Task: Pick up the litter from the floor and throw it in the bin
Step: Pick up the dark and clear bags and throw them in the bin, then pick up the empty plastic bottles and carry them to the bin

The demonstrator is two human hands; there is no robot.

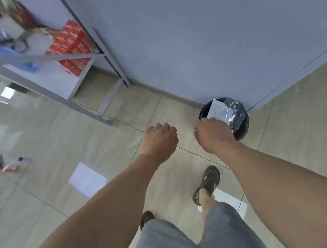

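Clear wrapper (pixel 220 111) under right hand (pixel 213 134), over bin (pixel 243 125)

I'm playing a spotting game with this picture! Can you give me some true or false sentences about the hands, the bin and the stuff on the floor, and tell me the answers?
1. The black bin stands beside the wall. True.
2. The right hand is over the bin, holding a clear plastic wrapper. True.
3. The left hand holds a bottle. False: it is a closed fist and nothing shows in it.
4. All the litter is picked up. False: a plastic bottle and other wrappers still lie on the floor at the left.
5. The red boxes sit on the floor. False: they sit on a shelf.
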